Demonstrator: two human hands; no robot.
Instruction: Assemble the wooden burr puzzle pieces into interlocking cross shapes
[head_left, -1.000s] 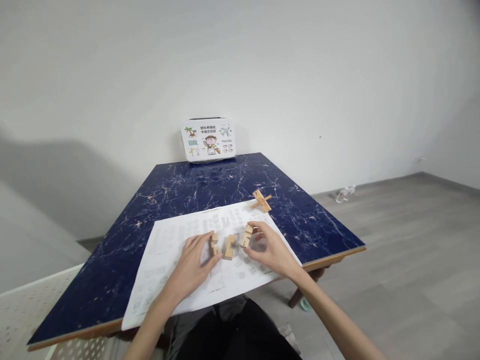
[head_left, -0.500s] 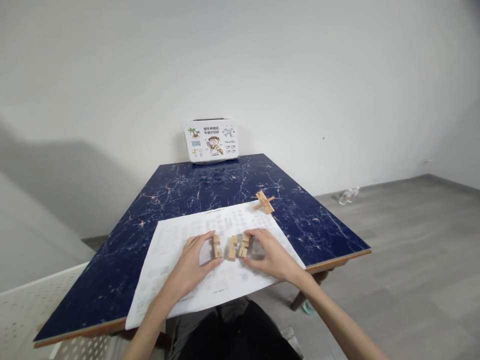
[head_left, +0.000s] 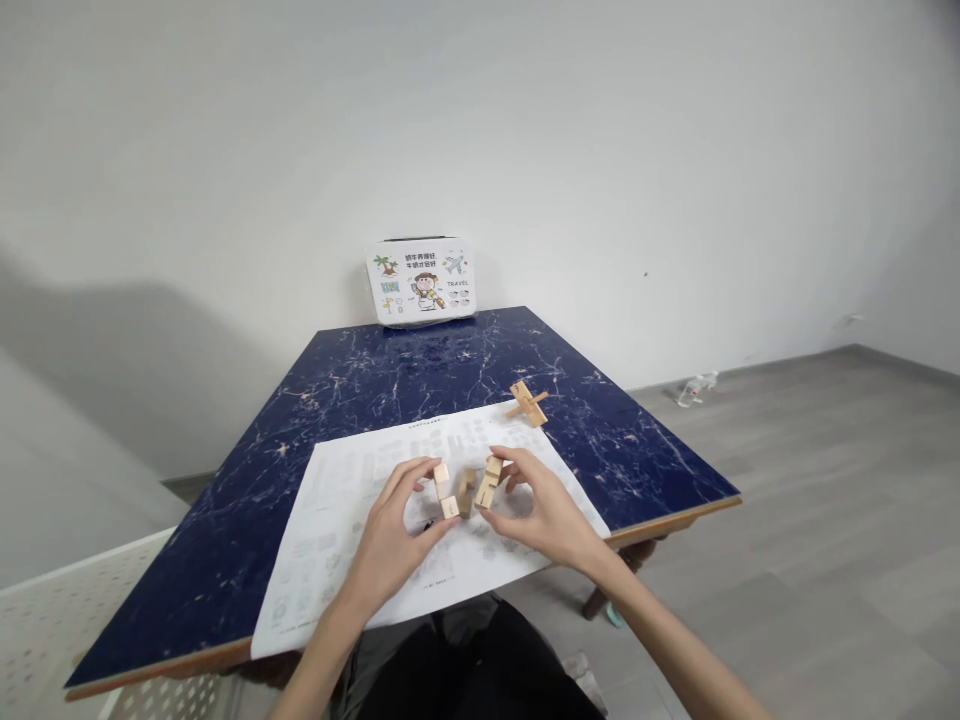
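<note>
While both hands are occupied over the printed sheet (head_left: 330, 530), head view shows three notched wooden blocks in play, all separate. Left hand (head_left: 394, 515): thumb and fingertips closed on the left block (head_left: 449, 503), notch toward the middle. Right hand (head_left: 540, 505): same kind of pinch, on the right block (head_left: 489, 484), tilted, dark mark at its near end. Middle block (head_left: 466, 493): between these two, apparently resting on the sheet, no finger visibly on it; contact with the left block cannot be told.

Progress, as judged: none of the three is interlocked with another. The crossed wooden piece (head_left: 528, 404) lies at the sheet's far right corner, its parts already set across each other. Joining of the three appears not done; sheet print too faint to read.

Count: hands, 2; loose notched blocks, 3 (two held, one unheld); crossed piece, 1; printed sheet, 1; blue marbled table (head_left: 405, 375), 1; white illustrated case (head_left: 422, 282) at the table's far edge, 1.
</note>
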